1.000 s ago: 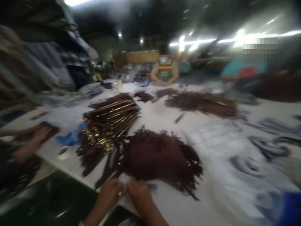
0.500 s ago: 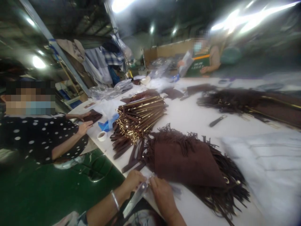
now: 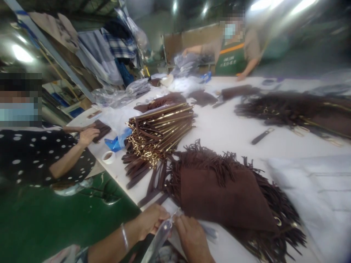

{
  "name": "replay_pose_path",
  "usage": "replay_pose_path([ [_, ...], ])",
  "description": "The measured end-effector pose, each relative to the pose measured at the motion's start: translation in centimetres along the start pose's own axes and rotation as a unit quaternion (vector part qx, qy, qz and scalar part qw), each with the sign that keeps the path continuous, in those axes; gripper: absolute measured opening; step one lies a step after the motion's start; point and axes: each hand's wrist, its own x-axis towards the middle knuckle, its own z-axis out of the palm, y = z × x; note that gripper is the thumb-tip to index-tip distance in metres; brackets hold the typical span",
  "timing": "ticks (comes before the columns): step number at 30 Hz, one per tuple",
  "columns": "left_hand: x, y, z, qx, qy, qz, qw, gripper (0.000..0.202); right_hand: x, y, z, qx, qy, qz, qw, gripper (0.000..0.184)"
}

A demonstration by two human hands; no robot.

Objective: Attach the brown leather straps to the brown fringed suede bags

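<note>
At the near table edge, my left hand (image 3: pixel 154 221) and my right hand (image 3: pixel 193 237) are close together, fingers closed in a pinch. Between them they hold a shiny, see-through plastic strip (image 3: pixel 157 243); one length hangs down over the edge below my left hand. A greyish translucent end (image 3: pixel 210 232) shows on the table beyond my right hand. What lies right under the fingertips is too small to make out. Just past my hands, a brown fringed bag (image 3: pixel 222 197) lies flat on a heap of dark fringe, with gold rings at its right.
A pile of brown pieces with gold bars and chains (image 3: pixel 161 131) sits on the white table (image 3: pixel 216 128), beside a tape roll (image 3: pixel 108 157). More fringed pieces (image 3: pixel 290 109) lie at the right. One co-worker (image 3: pixel 68 157) handles a brown piece at left; another (image 3: pixel 233 54) stands across.
My view has tipped slightly downward. Both hands stay together on the plastic strip, its hanging length showing larger. The co-worker across has reached an arm toward a stack of grey plastic bags.
</note>
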Motion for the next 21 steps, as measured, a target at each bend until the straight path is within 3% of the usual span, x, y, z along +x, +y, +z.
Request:
replay_pose_path([
  [5,-0.1,-0.6,-0.2,-0.022,-0.008,0.009,1.000,0.033,0.0,-0.1,0.1,0.012,-0.014,0.004,1.000,0.033],
  [10,0.0,-1.0,0.4,-0.073,-0.031,-0.014,0.997,0.025,-0.2,0.0,-0.1,0.024,-0.036,0.004,0.999,0.027],
  [15,-0.3,-1.5,1.3,-0.106,-0.009,-0.020,0.994,0.015,-0.6,-0.1,-0.1,0.024,-0.056,0.005,0.998,0.017],
  [21,-0.6,-1.6,2.2,-0.138,0.004,-0.015,0.990,0.017,-0.8,-0.2,0.0,0.013,-0.051,0.005,0.999,0.021],
])
